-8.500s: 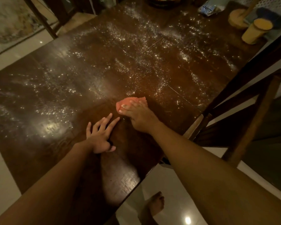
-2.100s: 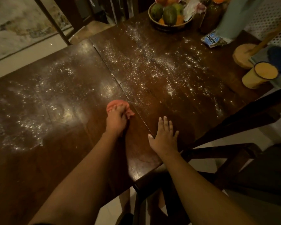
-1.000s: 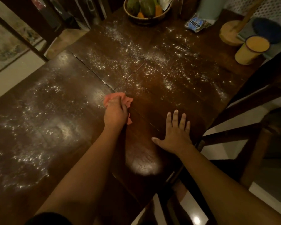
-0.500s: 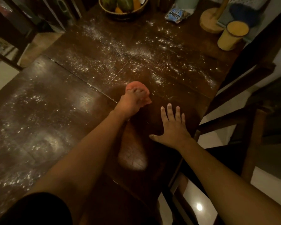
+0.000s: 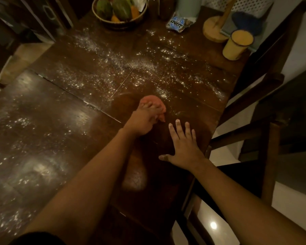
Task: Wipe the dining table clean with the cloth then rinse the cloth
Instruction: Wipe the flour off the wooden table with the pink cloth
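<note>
The dark wooden dining table [image 5: 48,124] fills most of the view and is dusted with white powder [image 5: 131,68] across its far half and its left side. My left hand [image 5: 143,119] presses a bunched pink cloth [image 5: 155,102] onto the table near the middle, its fingers curled over the cloth. The strip of wood nearest me around the cloth looks dark and free of powder. My right hand [image 5: 183,147] lies flat on the table just to the right of the left hand, fingers spread, holding nothing.
At the far end stand a fruit bowl [image 5: 119,11], a small blue packet [image 5: 177,23], a round wooden stand [image 5: 214,31] and a yellow cup [image 5: 237,45]. Dark wooden chairs [image 5: 265,103] crowd the table's right edge. Pale floor shows below right.
My left hand has carried the cloth from the table's centre seam to the right and slightly farther, into the powdered area. My right hand stays flat on the table. The view has shifted right.
</note>
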